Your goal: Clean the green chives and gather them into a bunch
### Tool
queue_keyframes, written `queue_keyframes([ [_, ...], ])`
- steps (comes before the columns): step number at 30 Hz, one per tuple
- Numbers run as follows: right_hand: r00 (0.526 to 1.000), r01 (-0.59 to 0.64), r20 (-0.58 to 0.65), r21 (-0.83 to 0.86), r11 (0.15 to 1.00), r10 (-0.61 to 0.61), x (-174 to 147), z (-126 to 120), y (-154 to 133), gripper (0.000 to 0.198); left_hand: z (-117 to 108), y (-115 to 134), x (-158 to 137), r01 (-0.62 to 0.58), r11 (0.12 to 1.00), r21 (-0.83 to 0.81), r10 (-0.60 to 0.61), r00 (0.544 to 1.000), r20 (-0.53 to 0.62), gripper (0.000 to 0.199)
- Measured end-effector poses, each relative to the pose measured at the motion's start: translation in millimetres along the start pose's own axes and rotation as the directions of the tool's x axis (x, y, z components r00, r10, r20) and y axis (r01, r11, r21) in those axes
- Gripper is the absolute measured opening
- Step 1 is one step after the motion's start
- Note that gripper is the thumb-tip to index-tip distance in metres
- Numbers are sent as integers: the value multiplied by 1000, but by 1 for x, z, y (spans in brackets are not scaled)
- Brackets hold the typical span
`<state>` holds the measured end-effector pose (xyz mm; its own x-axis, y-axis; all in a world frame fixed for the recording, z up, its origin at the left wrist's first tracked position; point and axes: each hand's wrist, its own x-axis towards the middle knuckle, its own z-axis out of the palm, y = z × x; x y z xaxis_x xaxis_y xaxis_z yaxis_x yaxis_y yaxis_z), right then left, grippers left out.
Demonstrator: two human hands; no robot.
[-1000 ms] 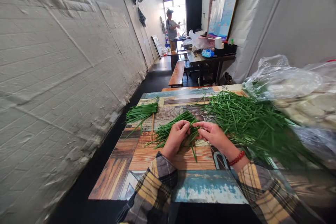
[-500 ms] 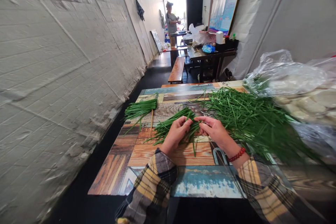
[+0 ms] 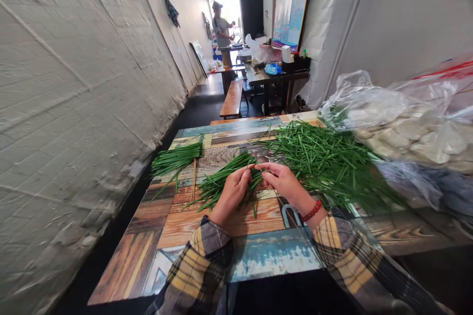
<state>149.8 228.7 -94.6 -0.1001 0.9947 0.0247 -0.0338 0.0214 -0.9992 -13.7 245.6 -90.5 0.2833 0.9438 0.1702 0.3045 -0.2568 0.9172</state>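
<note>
"What is the left hand (image 3: 231, 192) doing?"

"It's closed on the end of a green bundle (image 3: 218, 179), thumb against forefinger, near the middle of the frame. The bundle's long stems lie on the patterned surface (image 3: 266, 251), fanning toward the left."

"And the right hand (image 3: 286, 184)?"

"Just beside it, thumb and fingers pinched together on what looks like a thin strand (image 3: 310, 245), which trails toward the bottom of the frame. The fingertips hide the exact grip."

"Any containers?"

"A clear plastic bag (image 3: 364, 83) at the right edge. Pale, rounded pieces (image 3: 417, 140) lie heaped in it, pressed against the film; I can't tell what they are. Some green shows through near its left end."

"What lies between that bag and the hands?"

"A loose pile of green stems (image 3: 314, 152), right of centre. Left of centre there's a second bundle (image 3: 177, 157), with thin brown strips (image 3: 194, 179) under its end."

"Farther back?"

"At upper centre, a black holder (image 3: 296, 65) with a white box (image 3: 286, 54) at it, and a blue packet (image 3: 273, 69) just to its left."
</note>
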Motion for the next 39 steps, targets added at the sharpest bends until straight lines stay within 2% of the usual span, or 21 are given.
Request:
queue_keyframes([
  [5,1000,-16,5,-4,1000,16,-1,0,1,38,0,-3,-1,27,999,35,-28,999,17,39],
  [10,1000,-26,14,-33,999,26,-5,3,-4,37,1,-5,-1,110,988,-106,-112,993,-20,36],
  [14,999,-30,24,-62,998,32,-6,3,-4,37,3,-4,-3,156,971,-181,-170,983,-67,23],
  [18,999,-29,19,-95,995,31,-5,3,1,39,4,-1,-6,195,956,-218,-207,978,-30,23],
  [21,999,-16,28,-113,993,19,-6,2,1,39,4,0,-6,174,963,-205,-177,984,3,28],
  [26,999,-2,47,-110,994,7,-7,3,-5,37,2,-2,-2,19,997,-73,-21,999,-28,28],
  [28,998,-4,54,-116,993,10,-8,3,-7,38,2,-3,-1,39,996,-74,-41,999,-26,26],
  [33,998,-5,54,-138,990,12,-7,5,-5,36,4,1,-4,141,961,-237,-154,987,-36,19],
  [39,998,3,58,-173,985,7,-8,5,-2,37,2,7,-6,177,929,-324,-182,983,15,21],
])
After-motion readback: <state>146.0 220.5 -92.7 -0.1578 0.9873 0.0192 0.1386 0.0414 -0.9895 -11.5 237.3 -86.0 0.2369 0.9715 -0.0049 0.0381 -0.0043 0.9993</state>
